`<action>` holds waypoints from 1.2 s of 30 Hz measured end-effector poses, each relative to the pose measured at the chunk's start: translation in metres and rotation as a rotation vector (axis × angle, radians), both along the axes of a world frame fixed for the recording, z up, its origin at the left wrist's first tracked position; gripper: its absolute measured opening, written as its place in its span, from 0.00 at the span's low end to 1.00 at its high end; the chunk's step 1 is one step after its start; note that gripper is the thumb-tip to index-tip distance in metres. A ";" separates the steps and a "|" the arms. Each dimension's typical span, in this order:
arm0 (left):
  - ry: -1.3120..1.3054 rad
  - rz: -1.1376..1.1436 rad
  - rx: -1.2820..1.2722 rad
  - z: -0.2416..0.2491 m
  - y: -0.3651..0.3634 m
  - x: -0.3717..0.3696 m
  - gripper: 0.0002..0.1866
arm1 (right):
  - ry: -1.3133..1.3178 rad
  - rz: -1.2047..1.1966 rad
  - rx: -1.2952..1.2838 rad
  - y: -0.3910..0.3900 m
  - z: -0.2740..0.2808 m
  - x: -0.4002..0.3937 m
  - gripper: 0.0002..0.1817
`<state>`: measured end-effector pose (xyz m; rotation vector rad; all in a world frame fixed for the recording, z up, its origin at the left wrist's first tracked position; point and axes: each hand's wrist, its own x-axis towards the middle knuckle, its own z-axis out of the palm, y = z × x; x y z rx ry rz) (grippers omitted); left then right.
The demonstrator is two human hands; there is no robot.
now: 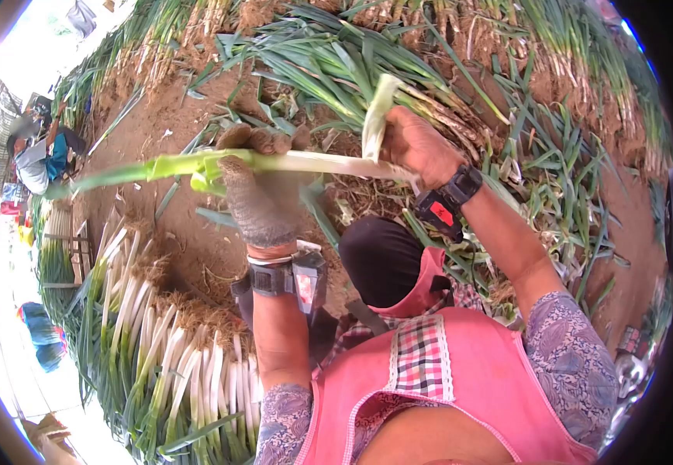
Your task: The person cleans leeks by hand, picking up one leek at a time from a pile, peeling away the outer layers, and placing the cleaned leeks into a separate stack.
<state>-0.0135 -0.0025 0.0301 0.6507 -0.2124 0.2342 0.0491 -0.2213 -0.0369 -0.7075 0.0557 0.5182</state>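
A long leek [317,162] lies crosswise in front of me, its green leaves to the left and its white shank to the right. My left hand [257,198], in a dirty grey glove, is wrapped around it near where green turns to white. At the root end, my bare right hand [422,147] has its fingers closed on a pale outer leaf [379,116], which is folded back and sticks up from the shank. The right fingertips are partly hidden. Each wrist carries a strapped dark device.
Cleaned leeks [170,345] with roots lie in a row at lower left. A heap of untrimmed leeks [344,66] lies ahead, with peeled leaf scraps [542,201] at right. Another person [46,151] sits at far left. My knee [379,260] is just below my hands.
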 end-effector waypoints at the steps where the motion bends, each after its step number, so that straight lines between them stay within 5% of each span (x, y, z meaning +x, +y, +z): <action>1: 0.008 0.020 -0.019 -0.003 0.001 0.001 0.21 | -0.024 -0.087 -0.035 0.000 -0.003 -0.001 0.11; 6: 0.063 0.095 -0.067 -0.006 -0.004 0.003 0.18 | -0.252 -0.277 -0.289 0.010 0.001 -0.012 0.13; 8: 0.053 0.061 -0.132 -0.005 -0.002 0.005 0.17 | -0.041 -0.239 0.160 0.009 -0.006 -0.007 0.09; 10: 0.025 0.024 -0.158 -0.001 0.005 0.005 0.16 | -0.072 -0.324 -0.098 -0.018 -0.067 0.023 0.08; 13: 0.008 -0.039 -0.264 0.005 0.034 0.007 0.15 | -0.711 -0.496 -1.305 -0.110 -0.076 0.001 0.06; 14: 0.081 0.016 -0.313 0.006 0.047 0.005 0.15 | -0.766 -0.530 -1.706 -0.134 -0.051 -0.018 0.06; 15: 0.156 0.074 -0.363 0.006 0.060 0.001 0.16 | -0.466 -0.583 -1.765 -0.196 -0.088 -0.014 0.05; 16: 0.174 0.057 -0.378 0.003 0.073 0.000 0.16 | -0.891 -0.596 -2.285 -0.257 -0.107 -0.034 0.06; 17: 0.193 0.039 -0.393 0.000 0.084 -0.001 0.16 | -0.717 -0.386 -2.489 -0.351 -0.162 -0.036 0.09; 18: 0.213 0.022 -0.407 -0.002 0.095 -0.003 0.16 | 0.110 -0.654 -2.369 -0.352 -0.126 -0.063 0.12; 19: 0.404 0.340 -0.262 0.007 0.103 -0.007 0.19 | 0.148 -0.380 -2.549 -0.404 -0.114 -0.100 0.14; 21: 0.060 0.221 -0.383 0.005 0.165 -0.020 0.22 | 0.236 -0.211 -2.798 -0.472 -0.082 -0.189 0.15; 24: 0.197 0.601 -0.342 0.011 0.169 -0.020 0.23 | 1.054 -0.361 -2.737 -0.558 -0.058 -0.266 0.17; 25: 0.187 0.611 -0.311 0.007 0.165 -0.018 0.21 | 1.026 -0.356 -2.707 -0.563 -0.063 -0.273 0.18; 26: 0.209 0.643 -0.299 0.008 0.155 -0.015 0.22 | 0.806 -0.335 -2.723 -0.569 -0.076 -0.269 0.18; 28: 0.246 0.715 -0.290 0.012 0.136 -0.012 0.23 | -0.318 -0.196 -2.809 -0.587 -0.141 -0.245 0.20; 29: 0.262 0.758 -0.290 0.016 0.128 -0.010 0.23 | 0.090 -0.726 -2.229 -0.517 -0.139 -0.207 0.19; 30: 0.282 0.801 -0.284 0.020 0.121 -0.009 0.23 | 0.141 -0.457 -2.079 -0.403 -0.073 -0.176 0.20; 31: 0.312 0.802 -0.289 0.022 0.117 -0.008 0.23 | -0.091 -0.477 -1.723 -0.411 -0.126 -0.149 0.20; 32: 0.343 0.808 -0.297 0.023 0.113 -0.008 0.23 | -0.187 -0.494 -1.448 -0.330 -0.096 -0.131 0.22; 33: 0.371 0.816 -0.308 0.023 0.110 -0.007 0.23 | 0.022 -0.343 -1.256 -0.251 -0.046 -0.116 0.22; 36: 0.363 0.813 -0.250 0.019 0.101 -0.005 0.24 | -0.304 -0.047 -1.080 -0.155 -0.053 -0.073 0.29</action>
